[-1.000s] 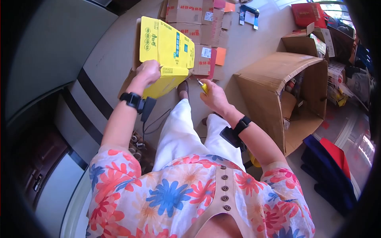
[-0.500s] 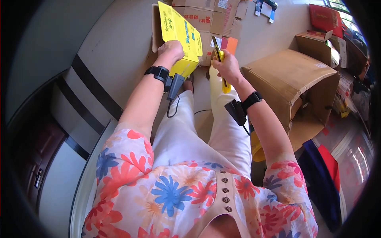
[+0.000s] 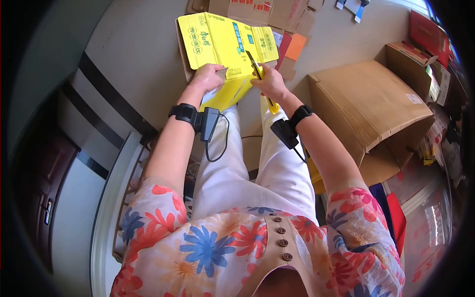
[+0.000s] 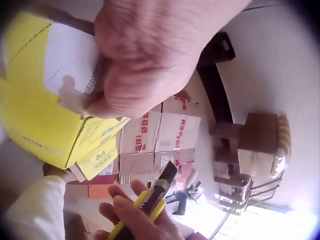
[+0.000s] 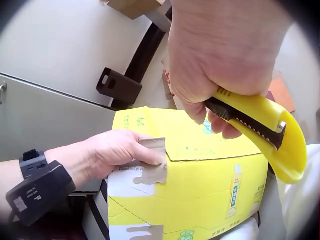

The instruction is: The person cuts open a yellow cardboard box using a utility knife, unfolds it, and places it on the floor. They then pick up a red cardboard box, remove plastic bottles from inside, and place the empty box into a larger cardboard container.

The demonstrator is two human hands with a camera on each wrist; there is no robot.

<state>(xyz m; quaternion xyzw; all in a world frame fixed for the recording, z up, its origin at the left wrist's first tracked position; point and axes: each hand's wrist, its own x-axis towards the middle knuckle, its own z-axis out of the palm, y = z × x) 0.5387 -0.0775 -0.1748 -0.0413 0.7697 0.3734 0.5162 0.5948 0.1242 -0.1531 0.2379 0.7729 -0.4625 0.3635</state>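
A yellow printed cardboard box (image 3: 213, 39) stands in front of the person's legs, its top flaps folded over. The left hand (image 3: 207, 78) grips the box's near left corner. In the right wrist view, its thumb and fingers pinch a torn greyish-brown cardboard piece (image 5: 157, 172) beside a white patch. The right hand (image 3: 273, 84) holds a yellow utility knife (image 5: 265, 117) near the box's right side. The dark blade (image 4: 169, 174) is extended and points up and away from the person. In the head view it overlaps the yellow top.
Flattened brown cartons (image 3: 247, 11) with red print lie on the floor beyond the box. A large open brown carton (image 3: 366, 99) stands to the right, with a smaller carton (image 3: 408, 62) and a red bag (image 3: 429, 37) behind it. A dark-striped wall runs along the left.
The right hand has raised the knife and brought it over the box's right side. The box has turned to show more of its top, and the left hand now pinches the torn piece.
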